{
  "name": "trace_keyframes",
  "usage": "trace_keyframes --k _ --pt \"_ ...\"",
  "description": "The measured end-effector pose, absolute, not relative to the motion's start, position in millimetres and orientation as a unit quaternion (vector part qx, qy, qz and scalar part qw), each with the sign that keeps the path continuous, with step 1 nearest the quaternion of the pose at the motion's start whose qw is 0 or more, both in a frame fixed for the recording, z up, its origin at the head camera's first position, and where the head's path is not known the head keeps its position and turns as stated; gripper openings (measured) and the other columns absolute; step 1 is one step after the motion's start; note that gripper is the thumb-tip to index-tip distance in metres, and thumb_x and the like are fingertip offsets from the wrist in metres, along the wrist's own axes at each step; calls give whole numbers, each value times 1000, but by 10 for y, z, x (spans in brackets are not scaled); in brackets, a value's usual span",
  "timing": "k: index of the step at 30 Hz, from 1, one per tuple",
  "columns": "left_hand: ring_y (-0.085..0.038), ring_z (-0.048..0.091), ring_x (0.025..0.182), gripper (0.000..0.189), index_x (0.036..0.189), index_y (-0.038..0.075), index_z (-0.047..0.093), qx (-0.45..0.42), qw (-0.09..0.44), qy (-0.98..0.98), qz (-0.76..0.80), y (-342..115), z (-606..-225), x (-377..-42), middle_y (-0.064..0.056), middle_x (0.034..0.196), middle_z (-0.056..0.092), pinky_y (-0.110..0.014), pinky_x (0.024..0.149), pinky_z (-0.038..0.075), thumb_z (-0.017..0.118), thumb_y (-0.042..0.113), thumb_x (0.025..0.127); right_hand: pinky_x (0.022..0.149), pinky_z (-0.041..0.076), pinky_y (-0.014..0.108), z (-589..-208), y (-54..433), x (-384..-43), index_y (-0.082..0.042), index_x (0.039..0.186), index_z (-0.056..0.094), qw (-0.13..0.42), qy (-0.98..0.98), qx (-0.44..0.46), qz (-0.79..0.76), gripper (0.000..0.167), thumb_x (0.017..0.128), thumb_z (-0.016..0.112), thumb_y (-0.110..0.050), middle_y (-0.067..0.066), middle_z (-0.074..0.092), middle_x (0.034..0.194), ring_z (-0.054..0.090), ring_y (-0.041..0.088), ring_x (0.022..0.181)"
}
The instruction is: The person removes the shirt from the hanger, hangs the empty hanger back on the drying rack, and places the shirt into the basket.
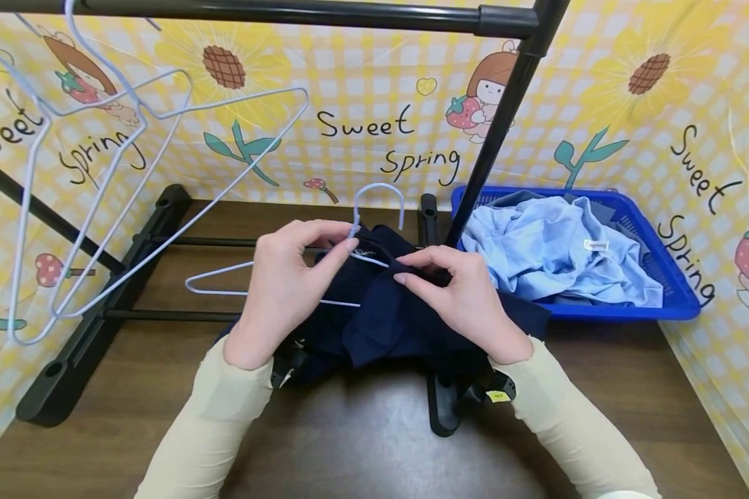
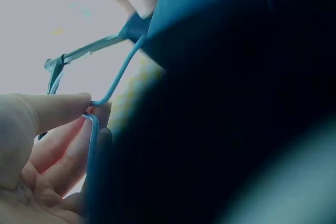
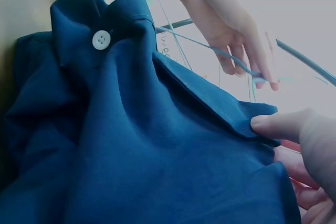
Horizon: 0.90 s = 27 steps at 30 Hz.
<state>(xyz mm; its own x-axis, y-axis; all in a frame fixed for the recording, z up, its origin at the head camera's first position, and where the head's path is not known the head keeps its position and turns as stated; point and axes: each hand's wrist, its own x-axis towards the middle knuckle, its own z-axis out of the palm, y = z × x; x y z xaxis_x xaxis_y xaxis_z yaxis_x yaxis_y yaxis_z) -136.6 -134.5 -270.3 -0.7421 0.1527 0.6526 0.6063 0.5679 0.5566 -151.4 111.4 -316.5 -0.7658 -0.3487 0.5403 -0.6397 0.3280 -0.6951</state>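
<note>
A light-blue wire hanger is pinched near the base of its hook between the thumb and fingers of my left hand. One hanger shoulder runs into a navy shirt; the opposite end sticks out to the left, bare. My right hand pinches the shirt's edge beside the hanger wire, thumb on top. In the right wrist view, a white button shows on the dark cloth, and a folded flap lies under my right thumb. The left wrist view shows the hanger neck at my left fingertips; dark cloth fills much of it.
A black clothes rack stands around the work, its top bar overhead and a foot at left. More light-blue hangers hang at upper left. At right, a blue basket holds light-blue clothing close to a rack post.
</note>
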Motion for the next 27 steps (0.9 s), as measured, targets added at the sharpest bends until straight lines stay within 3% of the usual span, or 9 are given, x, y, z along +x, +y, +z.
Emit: trace_keyframes --k 3,8,18,27 --pt "-12 69 82 17 106 8 80 -204 291 -839 -411 -1443 -2686 -1365 0 90 75 -23 65 48 81 12 89 62 48 29 -3150 1141 -1510 -15 108 80 143 -810 298 484 22 86 84 -12 -10 74 98 60 10 77" --pt "-12 70 81 18 107 9 80 -169 299 -838 -424 -1607 -2648 -1356 1 89 76 -18 67 47 80 10 90 69 51 30 -3141 1164 -1513 -14 105 81 140 -809 304 483 20 85 84 -10 -8 73 100 63 11 83" --pt "4 64 81 19 110 11 80 -92 324 -845 -416 -1927 -2564 -1283 -2 90 76 -17 70 44 79 13 91 72 51 30 -3156 1231 -1539 -13 103 82 163 -818 297 465 21 83 86 -10 -7 70 97 62 11 85" --pt "0 64 79 20 110 11 80 -27 339 -843 -416 -2158 -2532 -1250 -4 90 75 -17 69 44 80 16 90 70 52 33 -3199 1305 -1563 -14 103 81 135 -840 266 454 20 84 86 -12 -8 74 96 63 10 82"
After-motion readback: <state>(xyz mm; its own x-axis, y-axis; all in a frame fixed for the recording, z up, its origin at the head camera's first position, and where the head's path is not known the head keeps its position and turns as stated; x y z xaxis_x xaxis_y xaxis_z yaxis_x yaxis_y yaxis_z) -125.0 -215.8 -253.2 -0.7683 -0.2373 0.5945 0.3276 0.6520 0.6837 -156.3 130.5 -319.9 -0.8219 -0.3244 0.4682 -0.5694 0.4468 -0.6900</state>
